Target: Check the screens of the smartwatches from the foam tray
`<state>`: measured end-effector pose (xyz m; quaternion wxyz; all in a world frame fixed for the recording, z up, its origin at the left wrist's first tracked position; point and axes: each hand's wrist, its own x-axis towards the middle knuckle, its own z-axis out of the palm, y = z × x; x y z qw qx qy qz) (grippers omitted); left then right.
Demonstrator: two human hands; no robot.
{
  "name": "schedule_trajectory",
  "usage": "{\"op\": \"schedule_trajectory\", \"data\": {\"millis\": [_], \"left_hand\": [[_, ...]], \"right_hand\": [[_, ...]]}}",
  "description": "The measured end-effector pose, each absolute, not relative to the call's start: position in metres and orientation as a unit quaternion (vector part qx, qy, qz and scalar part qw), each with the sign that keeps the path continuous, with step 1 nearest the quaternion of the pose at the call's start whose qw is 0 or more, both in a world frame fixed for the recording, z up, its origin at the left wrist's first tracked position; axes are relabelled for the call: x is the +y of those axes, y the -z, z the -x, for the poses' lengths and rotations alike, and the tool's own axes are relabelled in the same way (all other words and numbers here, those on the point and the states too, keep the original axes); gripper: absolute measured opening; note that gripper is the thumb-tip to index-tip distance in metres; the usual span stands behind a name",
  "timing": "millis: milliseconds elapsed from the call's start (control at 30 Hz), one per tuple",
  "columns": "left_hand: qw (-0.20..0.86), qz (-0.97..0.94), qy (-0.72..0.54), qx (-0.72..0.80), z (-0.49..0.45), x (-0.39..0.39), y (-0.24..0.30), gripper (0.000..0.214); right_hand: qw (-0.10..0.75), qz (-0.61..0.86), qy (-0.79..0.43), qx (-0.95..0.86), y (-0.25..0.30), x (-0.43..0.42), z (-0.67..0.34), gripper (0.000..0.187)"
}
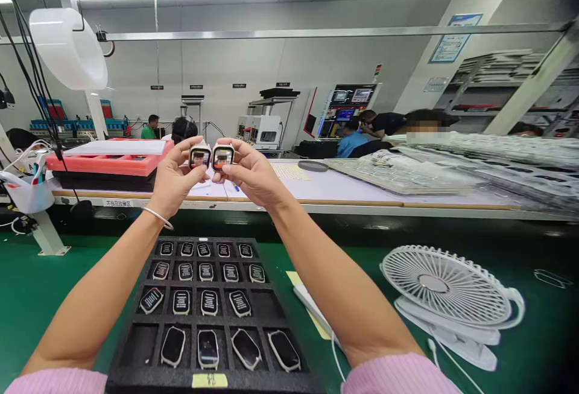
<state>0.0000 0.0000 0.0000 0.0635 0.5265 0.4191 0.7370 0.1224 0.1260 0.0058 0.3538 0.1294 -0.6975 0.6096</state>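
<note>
Both my arms are raised in front of me. My left hand point(173, 178) is closed around a small smartwatch body point(199, 157) with a lit screen. My right hand point(251, 172) grips a second smartwatch body point(222, 157), its screen also lit. The two watch bodies are held side by side, almost touching, screens facing me. Below my arms a black foam tray point(136, 355) lies on the green bench. Several more watch bodies sit in its compartments, and a few compartments are bare.
A white desk fan point(446, 288) lies at the right on the green bench mat point(36, 291). A white cable and a yellow note lie beside the tray. A red tray point(108, 163) rests on the far table. Other people work in the background.
</note>
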Motion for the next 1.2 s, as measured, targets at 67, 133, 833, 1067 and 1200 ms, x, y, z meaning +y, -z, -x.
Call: {"op": "schedule_trajectory", "data": {"millis": [67, 133, 833, 1067, 1200], "left_hand": [[0.076, -0.52, -0.737, 0.424, -0.004, -0.004, 0.009, 0.052], [0.103, -0.511, -0.733, 0.438, -0.01, -0.01, 0.026, 0.055], [0.282, -0.36, -0.69, 0.561, -0.028, -0.035, 0.154, 0.041], [0.318, -0.351, -0.686, 0.552, -0.027, -0.039, 0.161, 0.049], [0.326, -0.345, -0.68, 0.559, -0.026, -0.039, 0.166, 0.042]], "right_hand": [[0.353, -0.121, -0.622, -0.689, 0.005, 0.121, -0.127, 0.046], [0.345, -0.098, -0.647, -0.673, 0.025, 0.112, -0.134, 0.048], [0.247, 0.077, -0.797, -0.546, 0.17, 0.086, -0.153, 0.036], [0.238, 0.079, -0.806, -0.537, 0.176, 0.09, -0.154, 0.041], [0.225, 0.096, -0.811, -0.531, 0.182, 0.092, -0.153, 0.033]]}}
